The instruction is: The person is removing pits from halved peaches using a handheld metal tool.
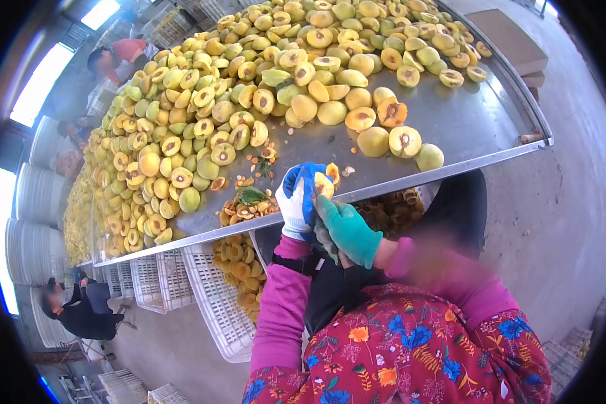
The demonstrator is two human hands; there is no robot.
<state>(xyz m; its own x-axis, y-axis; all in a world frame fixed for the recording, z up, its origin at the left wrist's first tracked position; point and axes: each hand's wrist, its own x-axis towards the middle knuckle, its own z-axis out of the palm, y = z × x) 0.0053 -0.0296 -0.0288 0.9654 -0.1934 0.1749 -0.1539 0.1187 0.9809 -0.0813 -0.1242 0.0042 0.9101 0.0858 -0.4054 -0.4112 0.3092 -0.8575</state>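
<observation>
My left hand (299, 198), in a white and blue glove, is closed round a cut yellow peach half (324, 185) just above the metal table's front edge. My right hand (349, 231), in a green glove, is closed and pressed up against the same fruit. A thin dark edge shows between its fingertips and the peach; what the right hand grips is mostly hidden. Fruit scraps (249, 202) and a green leaf (252, 195) lie on the table left of my hands. Several halves, one with its brown pit (405, 141) showing, lie to the right.
A large heap of peach halves (202, 101) covers much of the metal table (471, 121), which has a raised rim. Below it stands a white crate (212, 296) with pitted fruit (241, 266). Other people (87, 306) work at the left. Cardboard (508, 44) stands at the back right.
</observation>
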